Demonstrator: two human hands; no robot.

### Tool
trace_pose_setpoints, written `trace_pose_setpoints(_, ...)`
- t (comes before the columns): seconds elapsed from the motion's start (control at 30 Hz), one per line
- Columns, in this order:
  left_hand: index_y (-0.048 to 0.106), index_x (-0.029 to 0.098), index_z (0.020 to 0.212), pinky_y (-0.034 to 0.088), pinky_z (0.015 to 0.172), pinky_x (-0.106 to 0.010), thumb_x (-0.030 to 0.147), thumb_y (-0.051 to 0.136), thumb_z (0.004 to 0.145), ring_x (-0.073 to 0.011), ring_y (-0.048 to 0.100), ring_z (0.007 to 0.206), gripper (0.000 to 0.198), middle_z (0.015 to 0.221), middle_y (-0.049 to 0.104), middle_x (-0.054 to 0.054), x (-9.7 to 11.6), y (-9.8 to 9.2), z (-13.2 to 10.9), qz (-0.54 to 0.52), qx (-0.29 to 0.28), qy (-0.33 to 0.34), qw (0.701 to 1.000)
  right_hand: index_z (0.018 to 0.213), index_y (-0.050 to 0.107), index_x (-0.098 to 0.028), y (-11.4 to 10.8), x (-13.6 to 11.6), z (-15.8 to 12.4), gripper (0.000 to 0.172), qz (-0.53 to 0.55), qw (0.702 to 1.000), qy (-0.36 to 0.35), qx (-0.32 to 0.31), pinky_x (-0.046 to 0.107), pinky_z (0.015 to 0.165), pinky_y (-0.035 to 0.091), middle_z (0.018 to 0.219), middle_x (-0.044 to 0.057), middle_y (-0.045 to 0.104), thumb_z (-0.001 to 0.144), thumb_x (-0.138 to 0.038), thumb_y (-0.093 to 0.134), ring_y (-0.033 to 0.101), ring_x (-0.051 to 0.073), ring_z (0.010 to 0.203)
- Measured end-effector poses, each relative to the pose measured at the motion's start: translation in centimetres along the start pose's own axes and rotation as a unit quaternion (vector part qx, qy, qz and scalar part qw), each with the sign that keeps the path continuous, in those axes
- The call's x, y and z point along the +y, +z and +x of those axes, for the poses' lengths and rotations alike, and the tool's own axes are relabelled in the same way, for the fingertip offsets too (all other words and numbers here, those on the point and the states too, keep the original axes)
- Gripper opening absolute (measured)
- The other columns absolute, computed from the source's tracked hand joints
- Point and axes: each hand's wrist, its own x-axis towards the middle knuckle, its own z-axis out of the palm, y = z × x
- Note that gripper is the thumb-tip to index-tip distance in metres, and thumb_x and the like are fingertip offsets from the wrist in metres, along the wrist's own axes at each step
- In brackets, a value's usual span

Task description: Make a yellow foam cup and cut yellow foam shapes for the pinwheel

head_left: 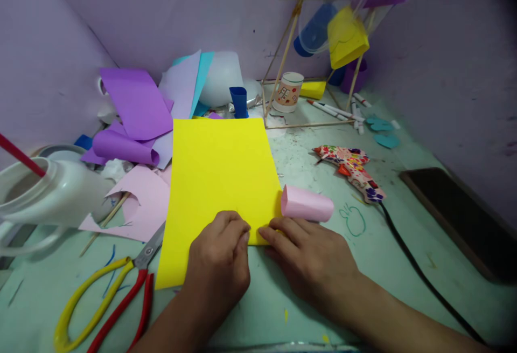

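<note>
A sheet of yellow paper (220, 170) lies flat over the middle of the table, its near right edge turned up between my hands. My left hand (220, 250) is closed, thumb and fingers pinching that near edge. Across from it, my right hand (313, 256) has its fingers bent onto the paper's near right corner, with the thumb hidden below. Just beyond the right fingers lies a small pink paper tube (307, 203), on its side. Scissors (133, 272) with one yellow and one red handle rest left of my left hand, blades partly under the sheet.
At right are a flower-patterned glue gun (351, 167) with a black cord and a dark phone (460, 218). A stick frame (285, 56) with hanging paper cups stands at the back. Purple paper (137, 102), pink scraps (149, 196) and a white jug (60, 191) fill the left.
</note>
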Motion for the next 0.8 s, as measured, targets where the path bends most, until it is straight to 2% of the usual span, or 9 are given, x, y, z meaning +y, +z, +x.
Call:
trace_pose_setpoints(0.17, 0.058, 0.016, 0.090, 0.050, 0.065, -0.036, 0.012, 0.050, 0.079, -0.0227, 0.058, 0.082, 0.014, 0.091, 0.059, -0.009, 0.1, -0.3, -0.4, 0.017, -0.036, 0.020, 0.999, 0.087, 0.066, -0.014, 0.0, 0.4, 0.8, 0.015, 0.018, 0.999, -0.008, -0.040, 0.031, 0.055, 0.037, 0.078, 0.007, 0.068, 0.084, -0.014, 0.052, 0.059, 0.020, 0.065)
trace_pose_setpoints(0.37, 0.059, 0.015, 0.090, 0.050, 0.065, -0.041, 0.015, 0.043, 0.083, -0.0253, 0.058, 0.081, 0.019, 0.091, 0.058, -0.010, 0.0, -0.6, 0.2, 0.039, -0.106, 0.014, 0.994, 0.092, 0.066, -0.015, -0.8, 1.7, 2.0, 0.018, 0.088, 0.986, -0.011, -0.141, 0.032, 0.058, 0.040, 0.082, 0.007, 0.067, 0.083, -0.019, 0.051, 0.059, 0.022, 0.072)
trace_pose_setpoints(0.5, 0.060, 0.018, 0.092, 0.048, 0.066, -0.039, 0.022, 0.038, 0.087, -0.0236, 0.058, 0.081, 0.022, 0.092, 0.058, -0.008, -0.1, -1.4, 1.3, 0.025, -0.184, -0.031, 0.982, 0.094, 0.065, -0.014, -1.4, 2.3, 3.3, 0.020, 0.117, 0.973, 0.005, -0.196, 0.034, 0.068, 0.044, 0.090, 0.011, 0.066, 0.086, -0.020, 0.047, 0.058, 0.023, 0.084)
trace_pose_setpoints(0.63, 0.060, 0.020, 0.096, 0.046, 0.070, -0.037, 0.029, 0.039, 0.088, -0.0218, 0.058, 0.082, 0.024, 0.092, 0.057, -0.006, 0.1, -2.3, 2.5, -0.007, -0.242, -0.081, 0.967, 0.095, 0.063, -0.014, -1.7, 2.6, 4.3, 0.019, 0.142, 0.957, 0.049, -0.248, 0.033, 0.070, 0.044, 0.090, 0.010, 0.065, 0.085, -0.020, 0.048, 0.058, 0.023, 0.086)
trace_pose_setpoints(0.7, 0.060, 0.020, 0.094, 0.044, 0.071, -0.037, 0.031, 0.039, 0.088, -0.0216, 0.057, 0.082, 0.024, 0.091, 0.057, -0.005, 0.2, -2.5, 2.9, -0.014, -0.254, -0.091, 0.963, 0.095, 0.063, -0.015, -1.7, 2.7, 4.6, 0.019, 0.143, 0.953, 0.051, -0.262, 0.033, 0.070, 0.043, 0.091, 0.009, 0.065, 0.085, -0.020, 0.048, 0.058, 0.023, 0.086)
trace_pose_setpoints(0.8, 0.059, 0.019, 0.082, 0.043, 0.069, -0.034, 0.030, 0.039, 0.087, -0.0201, 0.056, 0.078, 0.023, 0.087, 0.058, -0.005, 0.1, -2.3, 3.1, -0.029, -0.241, -0.104, 0.964, 0.093, 0.063, -0.015, -1.6, 2.7, 4.7, 0.019, 0.133, 0.955, 0.048, -0.262, 0.033, 0.069, 0.042, 0.090, 0.010, 0.064, 0.086, -0.020, 0.046, 0.057, 0.023, 0.086)
